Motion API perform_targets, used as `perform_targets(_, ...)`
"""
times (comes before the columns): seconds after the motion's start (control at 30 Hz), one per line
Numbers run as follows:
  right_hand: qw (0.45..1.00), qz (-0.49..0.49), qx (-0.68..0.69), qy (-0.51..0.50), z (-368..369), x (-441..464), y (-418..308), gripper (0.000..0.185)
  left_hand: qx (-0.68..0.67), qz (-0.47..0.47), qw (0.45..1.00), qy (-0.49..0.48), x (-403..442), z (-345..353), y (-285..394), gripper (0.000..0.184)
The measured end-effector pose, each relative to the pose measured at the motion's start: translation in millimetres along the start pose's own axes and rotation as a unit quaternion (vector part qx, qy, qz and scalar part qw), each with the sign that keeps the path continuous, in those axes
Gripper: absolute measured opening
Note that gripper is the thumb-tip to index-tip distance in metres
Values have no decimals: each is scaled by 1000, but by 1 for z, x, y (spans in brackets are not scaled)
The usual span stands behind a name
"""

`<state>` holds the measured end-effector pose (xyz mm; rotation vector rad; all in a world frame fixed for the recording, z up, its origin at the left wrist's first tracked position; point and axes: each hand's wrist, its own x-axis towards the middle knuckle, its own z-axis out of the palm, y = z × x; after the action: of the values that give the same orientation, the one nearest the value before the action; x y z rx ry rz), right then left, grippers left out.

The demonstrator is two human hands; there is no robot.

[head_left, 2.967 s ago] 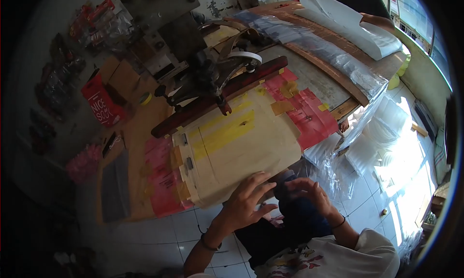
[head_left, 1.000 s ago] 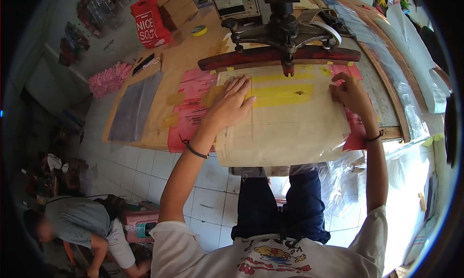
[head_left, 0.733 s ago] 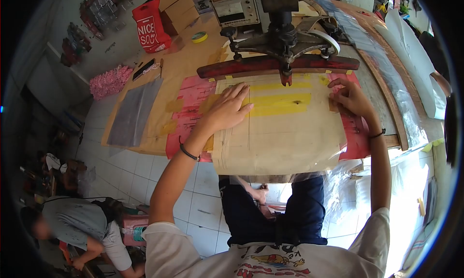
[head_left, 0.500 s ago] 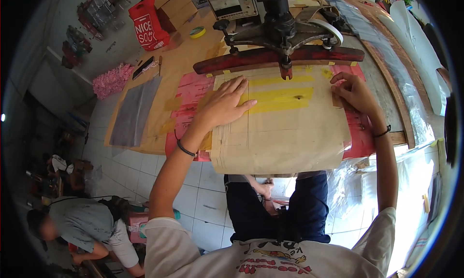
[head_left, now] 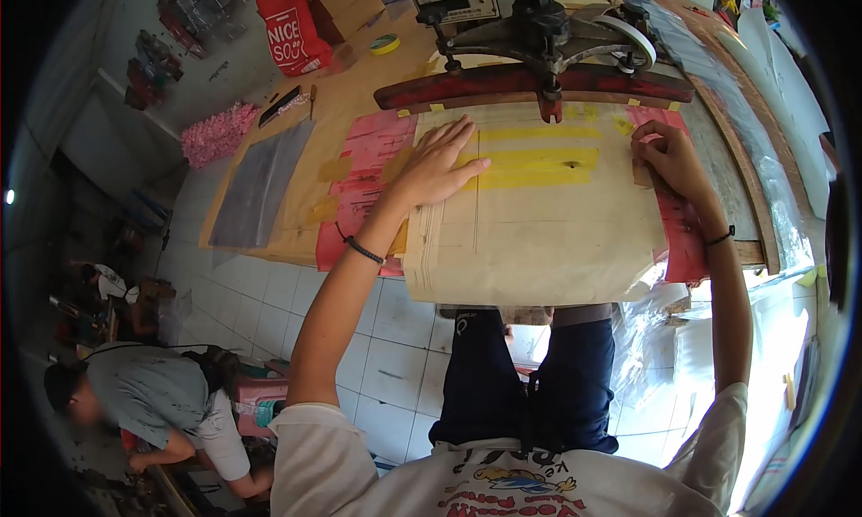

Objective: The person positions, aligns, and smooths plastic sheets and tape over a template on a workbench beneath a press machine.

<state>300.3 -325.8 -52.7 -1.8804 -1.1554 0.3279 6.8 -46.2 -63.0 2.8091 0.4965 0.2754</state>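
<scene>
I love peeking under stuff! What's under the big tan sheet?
Red sheeting pokes out past the left and right sides of the tan sheet. Whatever lies under its middle is covered, so that can't be seen. The left hand rests on top.

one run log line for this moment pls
left hand: flat on tan sheet | right hand: fingers curled at sheet's right edge | red bar: along sheet's far edge

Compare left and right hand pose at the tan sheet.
Left hand lies flat with fingers extended; right hand has its fingers bent inward. Left hand is on the left part of the tan sheet; right hand is at its right edge. Both wear a dark wristband.
</scene>
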Motion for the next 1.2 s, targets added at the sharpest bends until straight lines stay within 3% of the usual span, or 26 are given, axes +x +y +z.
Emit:
perform_targets(0.27, 1000, -1, 6, 27, 2, 1, 4, 18, -24, -9, 1000, 7, 13, -7, -10, 80)
perform_targets(0.37, 997, -35, -51, 49, 4, -1, -3, 18, 12, -20, 1000, 9, 9, -8, -3, 80)
perform_targets(0.47, 991, -59, -103, 58, 5, -1, -2, 18, 24, 14, 998, 50, 15, 2, -15, 74)
perform_targets(0.57, 990, -77, -102, 62, 5, -1, 3, 19, -40, -29, 998, 45, 5, -12, 8, 65)
perform_targets(0.87, 992, -56, -105, 48, 6, 0, -3, 19, 20, -25, 995, 97, 3, -3, 3, 60)
perform_targets(1.2, 995, -37, -85, 47, 5, 2, 0, 20, -18, -23, 992, 122, -3, -10, 7, 48)
